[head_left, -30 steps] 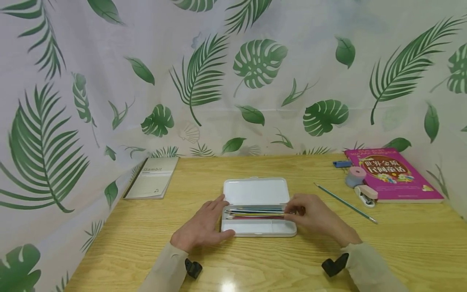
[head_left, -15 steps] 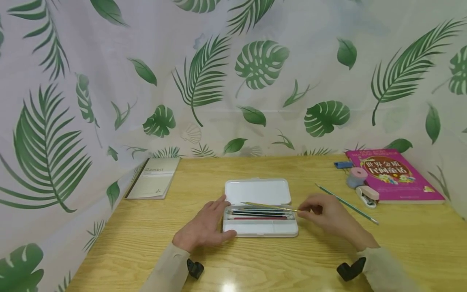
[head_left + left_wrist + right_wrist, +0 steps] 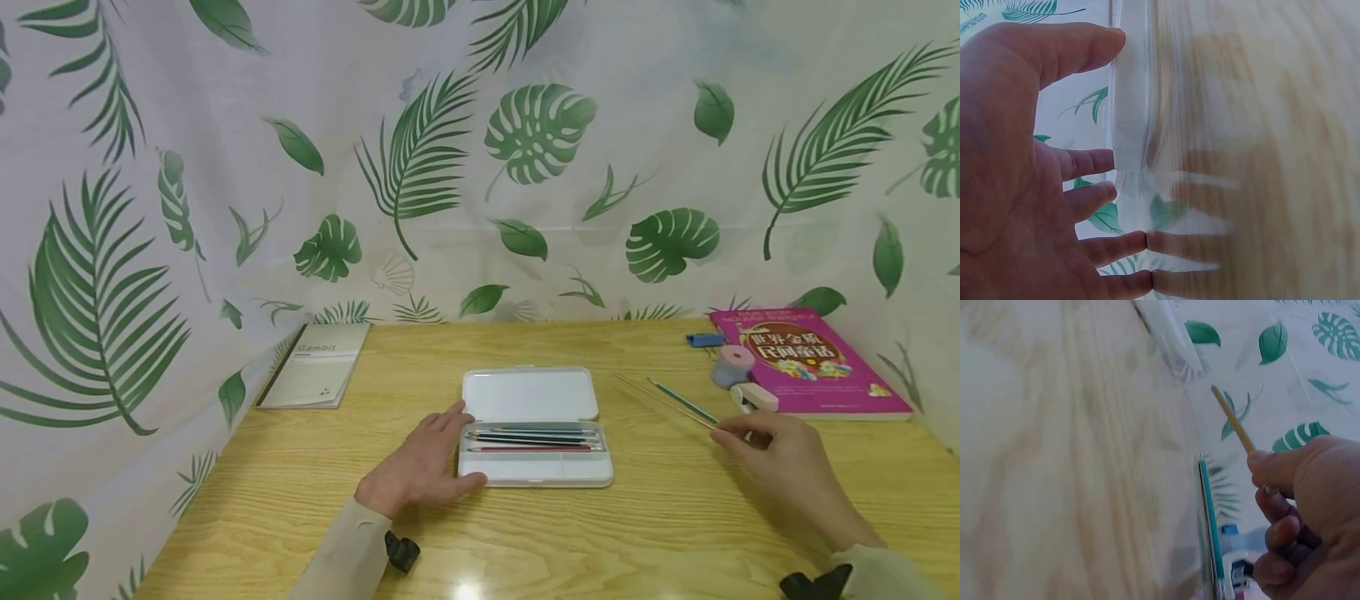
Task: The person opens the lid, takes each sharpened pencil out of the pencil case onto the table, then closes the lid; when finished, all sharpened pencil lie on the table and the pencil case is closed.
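An open white pencil case (image 3: 516,470) lies on the table, with several pencils (image 3: 532,440) in its long compartment. My left hand (image 3: 416,471) rests at the case's left end, fingers spread; in the left wrist view its thumb (image 3: 1088,47) touches the case's side. Off to the right, my right hand (image 3: 791,467) pinches a yellow pencil (image 3: 663,401) by one end between thumb and fingers. That pencil slants above the tabletop beside a green pencil (image 3: 1211,515), which lies on the table partly hidden behind the right hand in the head view.
A pink book (image 3: 817,392) lies at the back right. Beside it are a blue clip (image 3: 705,340), a pink-and-grey roll (image 3: 731,368) and a small stapler (image 3: 756,395). A notebook (image 3: 315,371) lies at the back left. Leaf-patterned cloth (image 3: 555,275) hangs behind the table.
My right hand has lifted the yellow pencil out of the case and carried it right, next to the green pencil. The left hand has stayed at the case.
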Demonstrator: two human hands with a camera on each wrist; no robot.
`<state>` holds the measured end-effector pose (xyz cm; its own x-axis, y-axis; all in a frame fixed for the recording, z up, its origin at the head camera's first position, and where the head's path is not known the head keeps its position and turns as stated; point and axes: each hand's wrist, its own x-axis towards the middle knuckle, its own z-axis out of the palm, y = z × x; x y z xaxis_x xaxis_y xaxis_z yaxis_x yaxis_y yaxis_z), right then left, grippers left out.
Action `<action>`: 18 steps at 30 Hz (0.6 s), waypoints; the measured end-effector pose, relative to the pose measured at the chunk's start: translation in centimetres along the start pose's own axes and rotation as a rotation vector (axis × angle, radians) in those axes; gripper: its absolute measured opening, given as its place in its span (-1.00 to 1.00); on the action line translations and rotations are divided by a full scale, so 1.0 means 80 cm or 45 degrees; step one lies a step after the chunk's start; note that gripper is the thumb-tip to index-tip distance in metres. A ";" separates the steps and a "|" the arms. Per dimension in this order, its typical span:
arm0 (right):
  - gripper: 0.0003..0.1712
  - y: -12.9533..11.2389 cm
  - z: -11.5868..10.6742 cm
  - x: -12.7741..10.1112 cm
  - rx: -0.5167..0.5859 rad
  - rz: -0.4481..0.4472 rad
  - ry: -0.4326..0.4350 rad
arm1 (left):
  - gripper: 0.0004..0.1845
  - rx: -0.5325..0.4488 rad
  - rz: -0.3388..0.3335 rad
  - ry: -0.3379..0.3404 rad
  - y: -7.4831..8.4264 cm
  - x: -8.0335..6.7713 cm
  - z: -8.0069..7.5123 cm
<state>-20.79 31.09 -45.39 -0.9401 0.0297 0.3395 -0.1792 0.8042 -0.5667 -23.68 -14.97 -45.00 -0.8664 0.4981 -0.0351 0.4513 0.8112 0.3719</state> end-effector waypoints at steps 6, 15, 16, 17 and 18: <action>-0.71 0.028 -0.011 -0.010 -0.098 0.092 -0.033 | -0.09 0.003 0.008 0.006 0.000 -0.001 0.000; -0.74 0.040 -0.020 -0.016 -0.151 0.092 -0.012 | -0.08 0.016 -0.008 0.006 0.002 -0.001 0.000; -0.73 0.040 -0.020 -0.017 -0.157 0.093 -0.013 | -0.08 0.018 -0.009 0.006 0.003 -0.001 -0.001; -0.73 0.041 -0.021 -0.017 -0.158 0.095 -0.016 | -0.08 0.019 -0.008 0.008 0.003 0.000 -0.001; -0.73 0.041 -0.021 -0.017 -0.160 0.093 -0.018 | -0.08 0.020 -0.008 0.009 0.002 0.000 -0.001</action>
<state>-19.61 34.71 -46.44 -0.9534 0.0833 0.2898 -0.0734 0.8681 -0.4909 -23.58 -14.83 -44.89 -0.8705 0.4911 -0.0308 0.4493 0.8188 0.3573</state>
